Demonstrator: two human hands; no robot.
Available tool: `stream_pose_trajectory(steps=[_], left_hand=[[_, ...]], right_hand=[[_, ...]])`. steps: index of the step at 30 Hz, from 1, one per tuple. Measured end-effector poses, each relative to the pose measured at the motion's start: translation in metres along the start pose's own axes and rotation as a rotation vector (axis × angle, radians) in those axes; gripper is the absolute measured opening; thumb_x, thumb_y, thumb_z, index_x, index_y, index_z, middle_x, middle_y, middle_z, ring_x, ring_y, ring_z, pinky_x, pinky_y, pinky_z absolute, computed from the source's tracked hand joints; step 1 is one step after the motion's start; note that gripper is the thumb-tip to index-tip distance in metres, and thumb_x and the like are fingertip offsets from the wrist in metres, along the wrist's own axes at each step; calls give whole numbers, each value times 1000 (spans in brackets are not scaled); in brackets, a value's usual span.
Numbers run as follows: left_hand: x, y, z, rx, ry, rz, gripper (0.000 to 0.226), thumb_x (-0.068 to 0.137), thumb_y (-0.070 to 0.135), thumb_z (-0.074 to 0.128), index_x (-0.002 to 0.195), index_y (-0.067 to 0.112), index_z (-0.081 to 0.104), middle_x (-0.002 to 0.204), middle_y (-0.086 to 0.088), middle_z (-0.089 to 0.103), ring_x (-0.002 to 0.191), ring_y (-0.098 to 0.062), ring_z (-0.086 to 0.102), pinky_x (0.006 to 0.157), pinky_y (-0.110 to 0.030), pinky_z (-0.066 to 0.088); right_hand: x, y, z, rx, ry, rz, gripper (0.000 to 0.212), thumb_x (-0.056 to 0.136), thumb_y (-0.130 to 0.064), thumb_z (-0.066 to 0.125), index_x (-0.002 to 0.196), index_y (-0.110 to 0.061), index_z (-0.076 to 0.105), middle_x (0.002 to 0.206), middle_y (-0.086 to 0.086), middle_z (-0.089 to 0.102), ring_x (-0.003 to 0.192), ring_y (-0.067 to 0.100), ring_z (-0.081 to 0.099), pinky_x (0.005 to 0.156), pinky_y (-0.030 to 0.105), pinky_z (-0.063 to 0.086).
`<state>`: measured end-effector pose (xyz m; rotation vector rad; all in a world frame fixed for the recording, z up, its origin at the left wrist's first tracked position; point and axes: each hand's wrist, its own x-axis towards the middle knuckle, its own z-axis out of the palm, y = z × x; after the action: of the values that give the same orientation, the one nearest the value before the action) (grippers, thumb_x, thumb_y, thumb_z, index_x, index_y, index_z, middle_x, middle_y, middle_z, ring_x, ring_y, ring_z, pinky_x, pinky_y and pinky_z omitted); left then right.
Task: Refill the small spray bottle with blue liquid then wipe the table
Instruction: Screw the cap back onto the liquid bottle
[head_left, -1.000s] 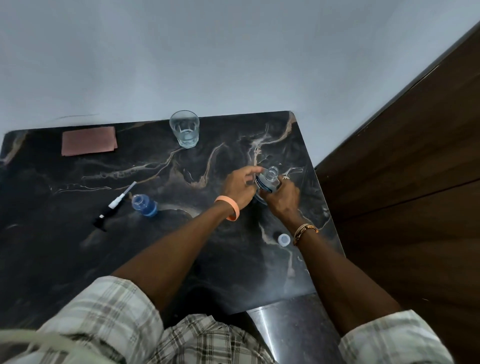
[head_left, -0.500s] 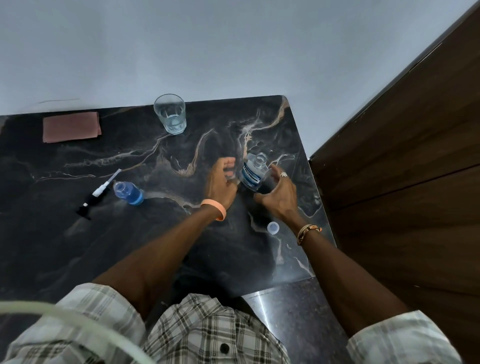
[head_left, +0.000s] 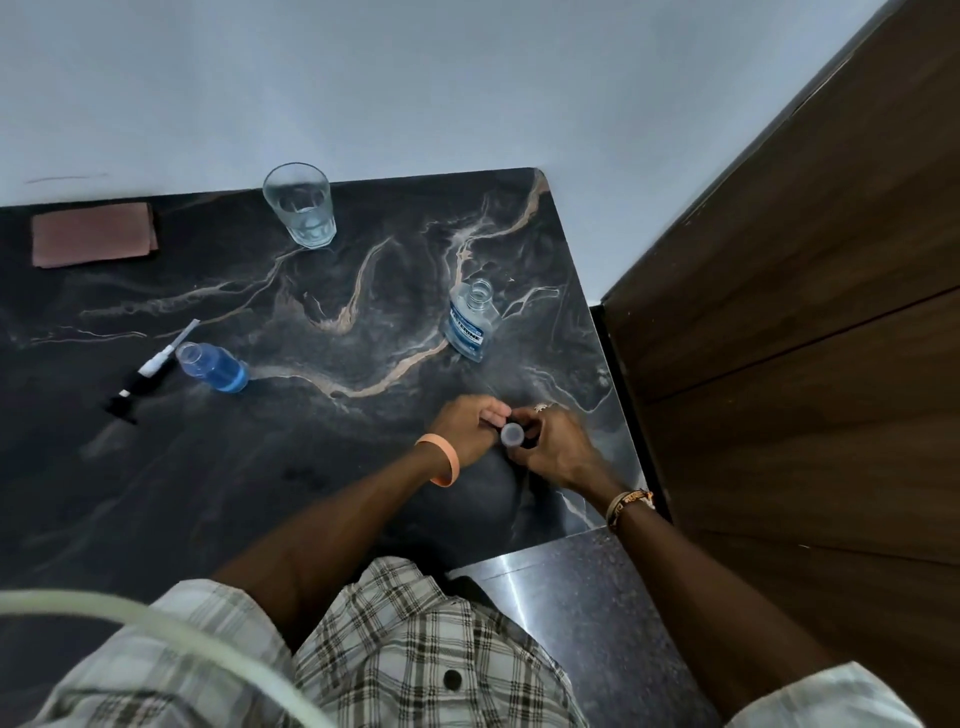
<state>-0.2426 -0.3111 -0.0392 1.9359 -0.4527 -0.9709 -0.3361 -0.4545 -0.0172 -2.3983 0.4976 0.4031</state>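
Dark marbled tabletop (head_left: 291, 467). Far left: a folded pink cloth (head_left: 93, 241). Left of centre: a spray pump (head_left: 148, 369) lies flat, just beside the small bottle (head_left: 213, 368), which stands uncapped and holds blue liquid. Far centre: a glass (head_left: 300, 205). Right: a larger labelled bottle (head_left: 470, 322), uncapped. Near right: the left hand (head_left: 470, 426) and right hand (head_left: 556, 447) meet, fingers curled, both pinching a small pale cap (head_left: 511, 432).

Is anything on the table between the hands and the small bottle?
Nothing visible. Bare table runs from the left hand and right hand, both on the cap, to the small bottle. The pump lies beyond it; the big bottle stands off that line.
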Motion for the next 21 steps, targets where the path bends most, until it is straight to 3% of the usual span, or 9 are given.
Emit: stream_pose_trajectory(steps=[3, 6, 10, 12, 16, 21], left_hand=[[0, -2, 9, -31, 23, -17, 32, 77, -10, 61, 102, 8, 70, 96, -8, 73, 92, -15, 68, 84, -22, 52], [-3, -4, 10, -124, 53, -8, 26, 76, -6, 71, 99, 5, 72, 96, -13, 73, 88, -15, 68, 81, -19, 53], [-3, 8, -2, -291, 67, 26, 24, 76, -6, 74, 98, 3, 72, 96, -14, 73, 89, -20, 69, 84, -32, 56], [-2, 23, -11, -353, 106, 65, 27, 75, -8, 75, 99, 3, 72, 98, -18, 73, 88, -21, 70, 83, -29, 57], [-2, 61, -35, -419, 188, 198, 28, 74, -6, 77, 100, 5, 71, 97, -14, 73, 89, -23, 71, 84, -32, 57], [-8, 108, -74, -330, 321, 445, 25, 78, 3, 77, 100, 12, 74, 99, -3, 74, 93, -14, 71, 85, -32, 57]], right_hand=[[-2, 3, 5, -40, 43, -38, 21, 78, -27, 75, 100, -25, 75, 94, -5, 71, 87, 12, 63, 71, 25, 46], [-3, 6, 8, 1, 65, -33, 24, 78, -31, 76, 102, -24, 75, 96, -5, 71, 91, 12, 64, 76, 30, 51], [-2, 3, 0, 320, 116, 0, 27, 76, -26, 79, 102, -23, 73, 97, -8, 74, 91, 7, 70, 83, 39, 58], [1, -5, -10, 427, 160, -30, 31, 78, -22, 80, 108, -23, 72, 98, -7, 76, 93, 7, 72, 85, 41, 58], [11, -32, -45, 513, 285, -118, 40, 83, -20, 80, 120, -15, 66, 106, -7, 73, 99, 7, 70, 84, 25, 57], [21, -77, -95, 472, 422, -268, 37, 86, -28, 78, 120, -21, 65, 113, -5, 70, 101, 3, 67, 82, 20, 56]])
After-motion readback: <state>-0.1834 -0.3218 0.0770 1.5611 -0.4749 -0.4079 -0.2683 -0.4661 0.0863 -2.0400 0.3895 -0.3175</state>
